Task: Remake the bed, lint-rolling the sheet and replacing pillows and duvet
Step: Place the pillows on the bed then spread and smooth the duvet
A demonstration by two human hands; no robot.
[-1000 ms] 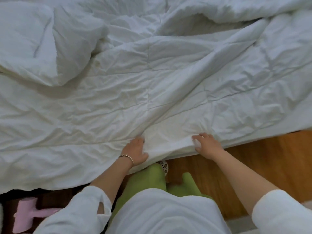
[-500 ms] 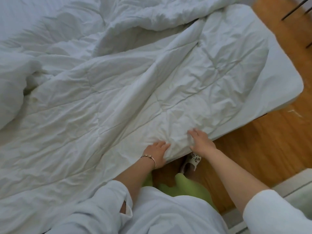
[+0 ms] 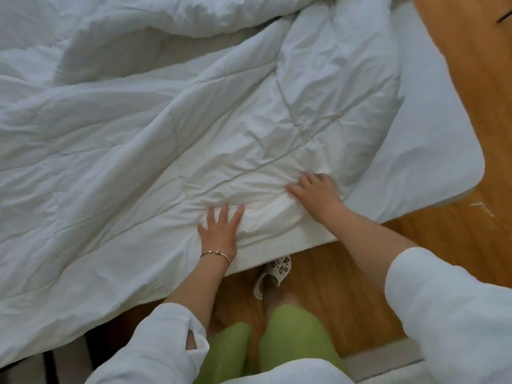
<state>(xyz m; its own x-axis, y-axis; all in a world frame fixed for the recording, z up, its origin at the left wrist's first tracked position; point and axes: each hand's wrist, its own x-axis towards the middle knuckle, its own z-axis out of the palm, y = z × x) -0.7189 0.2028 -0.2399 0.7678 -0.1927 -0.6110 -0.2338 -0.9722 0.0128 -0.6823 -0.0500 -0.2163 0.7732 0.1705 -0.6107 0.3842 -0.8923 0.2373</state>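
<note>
White sleeves are worn pushed up past the forearms. A thin metal bangle is seen at the left wrist, green trousers below, and a white patterned slipper.

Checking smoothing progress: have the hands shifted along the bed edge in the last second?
Yes. Both the left hand and right hand now press the duvet nearer the mattress corner, which was out of view before.
</note>
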